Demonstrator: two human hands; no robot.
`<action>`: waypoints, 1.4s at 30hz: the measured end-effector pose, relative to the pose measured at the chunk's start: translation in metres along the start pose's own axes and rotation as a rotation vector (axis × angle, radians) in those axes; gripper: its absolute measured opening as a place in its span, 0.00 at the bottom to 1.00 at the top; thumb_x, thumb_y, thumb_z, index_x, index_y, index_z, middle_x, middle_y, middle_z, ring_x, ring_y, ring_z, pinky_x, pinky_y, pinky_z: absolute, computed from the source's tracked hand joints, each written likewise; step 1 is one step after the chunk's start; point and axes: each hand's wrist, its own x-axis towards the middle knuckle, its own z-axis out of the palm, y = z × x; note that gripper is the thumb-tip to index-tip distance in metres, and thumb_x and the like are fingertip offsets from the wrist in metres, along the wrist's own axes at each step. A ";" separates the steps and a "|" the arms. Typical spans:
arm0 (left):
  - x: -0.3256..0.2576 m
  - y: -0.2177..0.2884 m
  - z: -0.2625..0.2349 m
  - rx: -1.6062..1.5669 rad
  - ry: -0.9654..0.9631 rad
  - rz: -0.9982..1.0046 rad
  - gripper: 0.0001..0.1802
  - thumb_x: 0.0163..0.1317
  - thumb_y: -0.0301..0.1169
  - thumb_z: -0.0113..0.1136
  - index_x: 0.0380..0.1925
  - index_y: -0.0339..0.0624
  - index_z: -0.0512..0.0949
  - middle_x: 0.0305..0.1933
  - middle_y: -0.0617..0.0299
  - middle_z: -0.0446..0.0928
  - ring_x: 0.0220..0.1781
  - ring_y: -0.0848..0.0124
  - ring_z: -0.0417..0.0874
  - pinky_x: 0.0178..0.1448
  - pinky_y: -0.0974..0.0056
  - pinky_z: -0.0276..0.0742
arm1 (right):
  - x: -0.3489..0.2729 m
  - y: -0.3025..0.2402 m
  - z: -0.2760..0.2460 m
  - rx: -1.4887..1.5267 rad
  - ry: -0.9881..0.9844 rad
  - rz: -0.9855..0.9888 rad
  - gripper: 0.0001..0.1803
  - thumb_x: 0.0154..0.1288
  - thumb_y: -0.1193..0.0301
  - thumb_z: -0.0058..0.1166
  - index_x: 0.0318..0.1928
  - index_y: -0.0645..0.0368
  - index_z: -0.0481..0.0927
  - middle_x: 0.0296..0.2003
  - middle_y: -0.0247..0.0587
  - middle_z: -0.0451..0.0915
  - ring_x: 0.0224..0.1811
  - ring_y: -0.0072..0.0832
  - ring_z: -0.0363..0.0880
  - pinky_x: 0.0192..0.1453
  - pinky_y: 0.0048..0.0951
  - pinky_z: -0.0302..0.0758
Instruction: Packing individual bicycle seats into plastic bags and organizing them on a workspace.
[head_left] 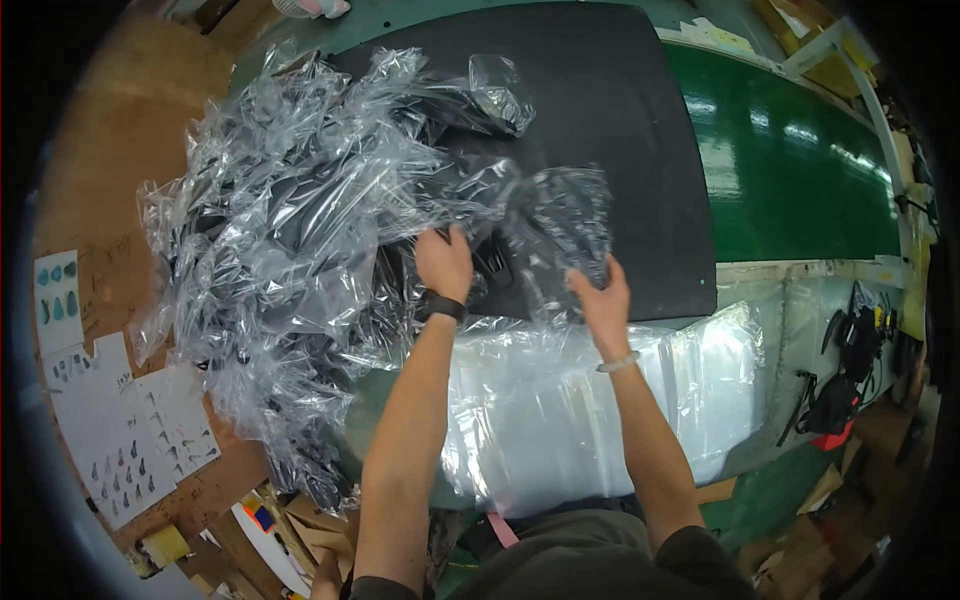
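My left hand, a dark band on its wrist, is closed at the right edge of a large heap of clear plastic bags, its fingertips on the crumpled film. Dark parts show through the heap. Just right of that hand lies a black part, partly under film. My right hand, with a light bracelet, has thumb and forefinger apart at the edge of a clear plastic bag spread between the hands; its other fingers are hidden. Both hands are over a black board.
Flat clear plastic bags are stacked at the near edge. Beyond the board, a green surface lies to the right. Black tools hang at the right. Paper sheets rest on the brown board at left.
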 end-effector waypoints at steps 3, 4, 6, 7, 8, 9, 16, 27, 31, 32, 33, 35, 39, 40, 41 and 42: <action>-0.036 0.003 0.001 0.013 -0.151 -0.030 0.17 0.61 0.39 0.58 0.34 0.32 0.75 0.34 0.45 0.81 0.38 0.43 0.81 0.43 0.47 0.74 | -0.004 -0.041 -0.026 0.103 0.019 -0.057 0.31 0.56 0.71 0.67 0.58 0.71 0.70 0.46 0.43 0.81 0.44 0.23 0.78 0.51 0.25 0.74; -0.044 -0.006 0.005 0.013 -0.143 -0.040 0.17 0.61 0.39 0.58 0.34 0.32 0.75 0.34 0.45 0.81 0.38 0.43 0.81 0.43 0.47 0.74 | -0.007 -0.059 -0.025 0.100 0.007 -0.059 0.31 0.56 0.71 0.67 0.58 0.71 0.70 0.46 0.43 0.81 0.44 0.23 0.78 0.51 0.25 0.74; -0.058 -0.018 0.014 -0.130 -0.220 -0.099 0.16 0.61 0.38 0.58 0.35 0.32 0.75 0.33 0.45 0.81 0.37 0.46 0.82 0.42 0.51 0.75 | -0.013 -0.086 -0.017 0.076 -0.043 -0.139 0.28 0.57 0.74 0.64 0.57 0.71 0.71 0.44 0.42 0.81 0.43 0.21 0.78 0.50 0.24 0.74; -0.065 -0.016 0.015 -0.261 -0.284 -0.127 0.15 0.62 0.37 0.58 0.35 0.31 0.76 0.32 0.47 0.81 0.35 0.53 0.83 0.41 0.56 0.76 | -0.015 -0.093 -0.009 0.089 -0.076 -0.071 0.29 0.57 0.74 0.63 0.58 0.72 0.70 0.44 0.43 0.81 0.43 0.24 0.78 0.50 0.25 0.74; -0.070 -0.015 0.017 -0.267 -0.286 -0.127 0.15 0.62 0.37 0.58 0.35 0.31 0.76 0.32 0.47 0.81 0.35 0.53 0.83 0.41 0.56 0.76 | -0.014 -0.095 0.003 0.084 -0.073 -0.074 0.29 0.57 0.74 0.63 0.58 0.72 0.70 0.44 0.43 0.81 0.43 0.24 0.78 0.50 0.25 0.74; -0.073 -0.020 0.018 -0.315 -0.304 -0.153 0.15 0.63 0.36 0.58 0.35 0.31 0.77 0.31 0.48 0.81 0.34 0.56 0.83 0.40 0.58 0.76 | -0.014 -0.096 0.018 0.035 -0.134 -0.167 0.31 0.56 0.72 0.64 0.58 0.73 0.69 0.45 0.46 0.82 0.43 0.28 0.79 0.50 0.27 0.75; -0.103 -0.050 0.015 -0.504 -0.392 -0.049 0.12 0.58 0.29 0.61 0.38 0.31 0.76 0.36 0.43 0.81 0.38 0.49 0.83 0.41 0.57 0.75 | -0.059 -0.028 0.053 -0.573 -0.259 -0.098 0.38 0.52 0.67 0.64 0.61 0.75 0.66 0.42 0.61 0.82 0.44 0.43 0.84 0.50 0.34 0.77; -0.106 0.031 -0.054 -0.239 0.087 0.214 0.24 0.53 0.36 0.68 0.45 0.34 0.72 0.43 0.50 0.76 0.45 0.55 0.78 0.49 0.53 0.73 | -0.011 -0.021 -0.032 -0.155 0.089 -0.149 0.28 0.51 0.65 0.66 0.50 0.70 0.76 0.36 0.51 0.82 0.37 0.37 0.81 0.46 0.33 0.75; -0.070 0.051 -0.038 0.133 -0.072 0.464 0.31 0.50 0.43 0.69 0.51 0.36 0.73 0.44 0.51 0.74 0.48 0.55 0.73 0.53 0.51 0.69 | -0.014 -0.029 -0.029 -1.076 0.408 -0.647 0.33 0.50 0.61 0.67 0.53 0.67 0.74 0.41 0.50 0.78 0.42 0.44 0.76 0.50 0.42 0.73; -0.065 0.046 -0.032 0.221 -0.202 0.417 0.33 0.50 0.45 0.68 0.52 0.36 0.73 0.46 0.51 0.75 0.50 0.54 0.72 0.53 0.49 0.68 | -0.027 -0.031 -0.022 -1.049 0.387 -0.753 0.36 0.48 0.60 0.68 0.55 0.67 0.72 0.44 0.49 0.76 0.44 0.45 0.75 0.49 0.43 0.72; -0.061 0.045 -0.026 0.313 -0.157 0.471 0.23 0.55 0.42 0.64 0.46 0.41 0.75 0.43 0.54 0.76 0.45 0.56 0.74 0.49 0.55 0.69 | -0.043 -0.034 -0.016 -1.025 0.374 -0.856 0.39 0.47 0.59 0.68 0.58 0.66 0.70 0.46 0.49 0.74 0.46 0.45 0.73 0.49 0.45 0.71; -0.052 0.052 -0.017 0.314 -0.184 0.504 0.18 0.58 0.39 0.61 0.45 0.41 0.77 0.41 0.56 0.78 0.44 0.56 0.75 0.48 0.54 0.70 | -0.068 -0.010 -0.004 -0.867 -0.157 -0.752 0.41 0.47 0.60 0.68 0.59 0.67 0.67 0.48 0.49 0.72 0.46 0.43 0.74 0.48 0.44 0.72; -0.053 0.050 -0.016 0.263 -0.124 0.661 0.07 0.63 0.32 0.55 0.36 0.43 0.79 0.33 0.60 0.79 0.40 0.58 0.77 0.46 0.55 0.71 | -0.077 0.005 0.036 -0.943 -0.273 -0.503 0.36 0.49 0.65 0.66 0.57 0.67 0.67 0.43 0.47 0.71 0.42 0.42 0.77 0.45 0.41 0.76; -0.053 0.053 -0.018 0.236 -0.120 0.722 0.06 0.63 0.32 0.55 0.35 0.43 0.78 0.34 0.59 0.79 0.40 0.57 0.77 0.46 0.55 0.71 | -0.075 0.007 0.038 -0.885 -0.301 -0.430 0.35 0.50 0.67 0.65 0.57 0.67 0.67 0.42 0.47 0.71 0.41 0.41 0.78 0.44 0.40 0.77; -0.050 0.057 -0.019 0.238 -0.126 0.735 0.06 0.63 0.32 0.55 0.35 0.43 0.78 0.34 0.59 0.79 0.40 0.57 0.77 0.46 0.55 0.71 | -0.075 0.009 0.038 -0.878 -0.304 -0.441 0.34 0.51 0.69 0.65 0.58 0.65 0.67 0.41 0.47 0.70 0.41 0.42 0.78 0.43 0.40 0.78; -0.049 0.061 -0.022 0.226 -0.067 0.739 0.05 0.63 0.31 0.55 0.34 0.43 0.78 0.35 0.58 0.78 0.40 0.57 0.77 0.46 0.55 0.71 | -0.079 0.013 0.036 -0.872 -0.305 -0.439 0.34 0.51 0.69 0.65 0.58 0.65 0.67 0.41 0.47 0.70 0.41 0.42 0.78 0.43 0.40 0.78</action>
